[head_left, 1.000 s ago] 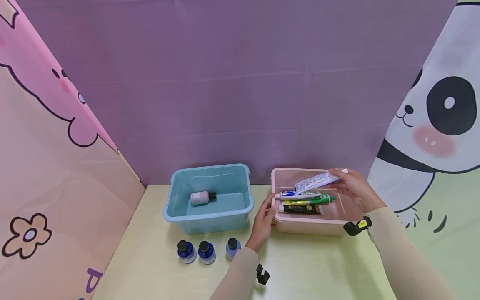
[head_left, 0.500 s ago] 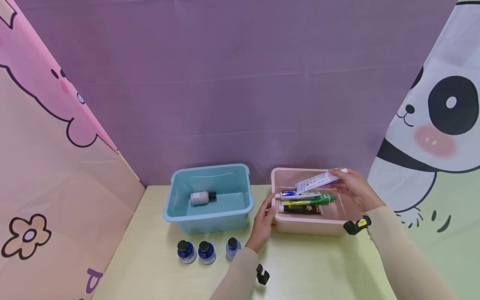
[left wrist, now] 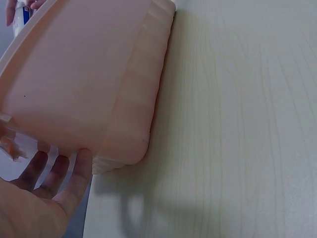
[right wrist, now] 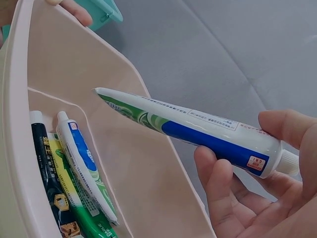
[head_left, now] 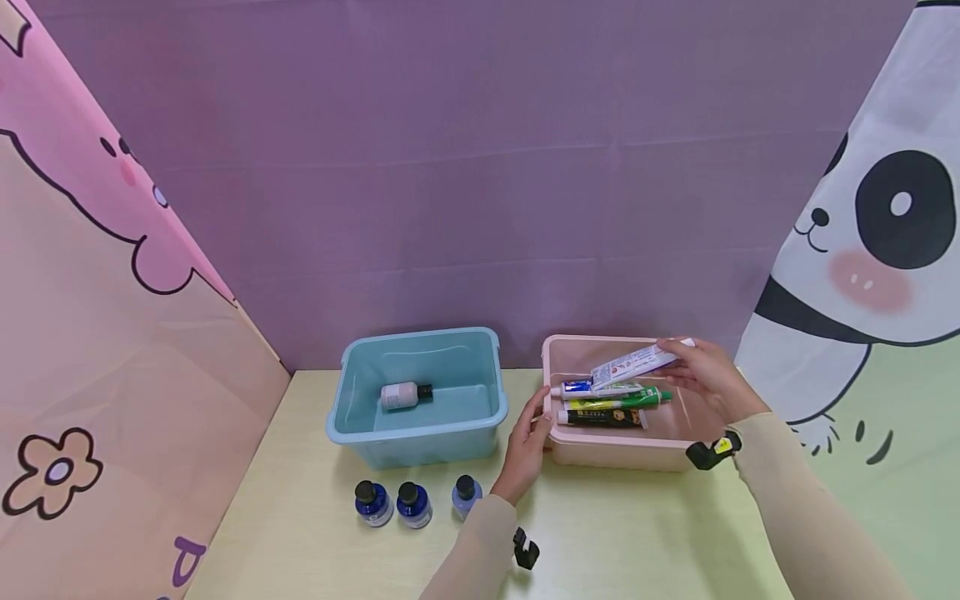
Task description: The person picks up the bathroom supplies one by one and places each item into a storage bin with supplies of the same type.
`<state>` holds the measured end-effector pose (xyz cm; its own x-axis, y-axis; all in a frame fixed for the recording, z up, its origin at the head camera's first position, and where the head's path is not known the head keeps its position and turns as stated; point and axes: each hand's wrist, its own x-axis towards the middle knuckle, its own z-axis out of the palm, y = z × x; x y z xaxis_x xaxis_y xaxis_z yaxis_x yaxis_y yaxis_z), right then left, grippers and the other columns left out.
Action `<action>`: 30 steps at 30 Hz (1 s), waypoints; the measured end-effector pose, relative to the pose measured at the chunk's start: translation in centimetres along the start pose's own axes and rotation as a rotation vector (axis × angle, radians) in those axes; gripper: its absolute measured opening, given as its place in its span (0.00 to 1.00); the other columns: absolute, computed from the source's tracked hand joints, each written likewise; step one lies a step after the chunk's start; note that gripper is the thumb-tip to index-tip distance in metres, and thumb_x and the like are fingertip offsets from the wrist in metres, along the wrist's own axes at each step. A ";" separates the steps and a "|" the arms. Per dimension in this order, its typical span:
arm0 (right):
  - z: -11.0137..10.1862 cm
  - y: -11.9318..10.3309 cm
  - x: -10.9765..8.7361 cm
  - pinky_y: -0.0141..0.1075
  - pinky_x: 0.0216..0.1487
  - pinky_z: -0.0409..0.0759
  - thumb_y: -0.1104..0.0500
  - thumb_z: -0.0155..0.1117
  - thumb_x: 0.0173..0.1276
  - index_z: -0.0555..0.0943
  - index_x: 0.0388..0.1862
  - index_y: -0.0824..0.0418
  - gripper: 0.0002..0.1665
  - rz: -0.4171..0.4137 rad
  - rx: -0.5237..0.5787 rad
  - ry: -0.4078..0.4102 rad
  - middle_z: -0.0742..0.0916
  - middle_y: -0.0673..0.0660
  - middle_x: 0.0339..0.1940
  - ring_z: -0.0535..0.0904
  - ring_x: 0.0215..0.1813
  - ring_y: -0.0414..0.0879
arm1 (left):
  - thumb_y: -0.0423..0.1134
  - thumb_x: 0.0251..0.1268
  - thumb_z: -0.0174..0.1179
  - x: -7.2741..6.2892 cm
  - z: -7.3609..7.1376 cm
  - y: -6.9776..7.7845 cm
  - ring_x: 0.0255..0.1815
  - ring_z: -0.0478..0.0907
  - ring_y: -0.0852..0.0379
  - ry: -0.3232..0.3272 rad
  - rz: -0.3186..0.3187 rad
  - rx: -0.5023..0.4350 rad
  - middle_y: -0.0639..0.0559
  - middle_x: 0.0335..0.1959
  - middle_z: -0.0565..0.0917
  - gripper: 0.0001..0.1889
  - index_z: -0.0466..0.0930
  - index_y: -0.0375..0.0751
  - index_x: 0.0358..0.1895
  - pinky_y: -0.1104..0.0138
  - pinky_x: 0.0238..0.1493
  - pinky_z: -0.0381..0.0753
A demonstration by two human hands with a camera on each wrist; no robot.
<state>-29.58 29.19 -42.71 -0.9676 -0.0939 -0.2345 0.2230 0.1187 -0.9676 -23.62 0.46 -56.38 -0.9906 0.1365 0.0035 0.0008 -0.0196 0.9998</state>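
Note:
My right hand (head_left: 711, 377) pinches a white, blue and green toothpaste tube (right wrist: 208, 136) near its cap, tilted above the pink bin (head_left: 622, 454). The tube's flat end points left into the bin. Three more tubes lie side by side there: a black one (right wrist: 47, 168), a yellow and green one (right wrist: 74, 198), and a white and blue one (right wrist: 84, 158). My left hand (head_left: 523, 457) grips the bin's left end, with fingers against the outer wall and a fingertip over the rim in the right wrist view.
A blue bin (head_left: 420, 450) stands to the left, with a pale pink bottle (head_left: 399, 396) lying inside. In front of it stand two dark blue bottles (head_left: 372, 504) and a lighter blue bottle (head_left: 466, 492), partly behind the left sleeve. A purple cloth (head_left: 480, 183) hangs behind.

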 end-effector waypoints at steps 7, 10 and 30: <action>0.1 0.0 0.2 0.28 0.42 0.86 0.45 0.59 0.78 0.65 0.70 0.70 0.37 0.011 -0.022 -0.005 0.88 0.40 0.31 0.88 0.36 0.35 | 0.52 0.84 0.44 0.0 0.0 0.0 0.69 0.71 0.38 0.002 -0.009 0.003 0.41 0.73 0.68 0.24 0.58 0.76 0.78 0.49 0.59 0.81; 0.2 -0.1 0.2 0.28 0.42 0.86 0.44 0.59 0.77 0.62 0.74 0.71 0.41 0.027 -0.048 -0.003 0.87 0.40 0.32 0.88 0.37 0.35 | 0.51 0.84 0.43 -0.1 0.0 0.0 0.69 0.71 0.37 -0.001 -0.011 -0.003 0.40 0.73 0.68 0.25 0.58 0.75 0.78 0.48 0.59 0.81; 0.8 0.8 2.1 0.29 0.36 0.86 0.54 0.57 0.79 0.68 0.69 0.75 0.31 0.077 -0.116 -0.082 0.89 0.48 0.31 0.88 0.32 0.37 | 0.50 0.85 0.43 -0.2 0.1 0.3 0.69 0.72 0.37 0.010 -0.014 0.009 0.39 0.73 0.67 0.25 0.59 0.75 0.78 0.47 0.60 0.81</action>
<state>-31.30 28.33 -44.08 -0.9341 -0.1595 -0.3193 0.2768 0.2413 -0.9301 -23.36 0.56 -56.06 -0.9919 0.1267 -0.0112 -0.0124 -0.0087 0.9999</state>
